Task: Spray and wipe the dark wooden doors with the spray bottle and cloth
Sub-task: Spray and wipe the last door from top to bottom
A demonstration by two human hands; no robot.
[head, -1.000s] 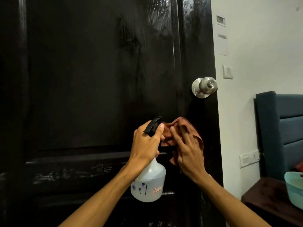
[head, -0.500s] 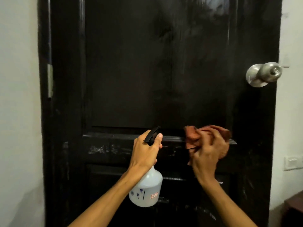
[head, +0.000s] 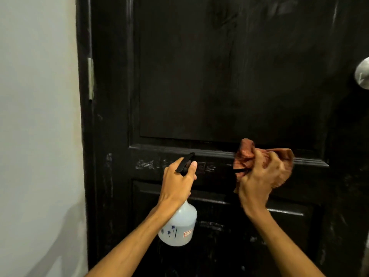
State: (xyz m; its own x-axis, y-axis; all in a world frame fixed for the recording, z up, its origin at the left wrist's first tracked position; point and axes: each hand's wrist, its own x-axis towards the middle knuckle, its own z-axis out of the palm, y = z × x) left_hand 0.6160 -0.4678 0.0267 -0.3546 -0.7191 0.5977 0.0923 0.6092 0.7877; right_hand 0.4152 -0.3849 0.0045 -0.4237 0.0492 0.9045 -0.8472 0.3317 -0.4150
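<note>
The dark wooden door (head: 219,76) fills most of the view, with a pale wall (head: 36,116) to its left and a metal hinge (head: 90,77) on the left edge of the door. A silver door knob (head: 362,73) is cut off at the right border.

Left hand (head: 176,184): fingers curled round the neck of the spray bottle (head: 177,226), thumb beside the black trigger head (head: 184,162). The translucent white bottle hangs upright below the fist, in front of the lower panel.

Right hand (head: 259,180): clamped on a bunched reddish-brown cloth (head: 245,154), which sits at the horizontal moulding (head: 169,149) between the upper and lower panels. The cloth appears pressed against the door, but the hand hides the contact area.

The two hands are level with each other and apart, not touching.
</note>
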